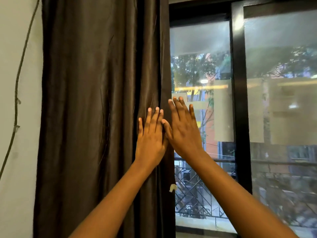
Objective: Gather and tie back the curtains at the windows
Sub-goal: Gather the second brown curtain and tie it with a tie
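At the window's left side, the dark curtain (96,117) hangs bunched. My left hand (151,140) lies flat on its edge, my right hand (183,127) spread beside, neither gripping, ready to gather.

Frame edges are cutting off the curtain (96,117) top and bottom; glass reflections are blurring the view through the window (281,109). Left hand (151,140) is hiding its own thumb.

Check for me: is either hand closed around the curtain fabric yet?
No: the left hand and right hand both lie flat with fingers spread at the inner edge of the dark curtain, neither gripping a fold.
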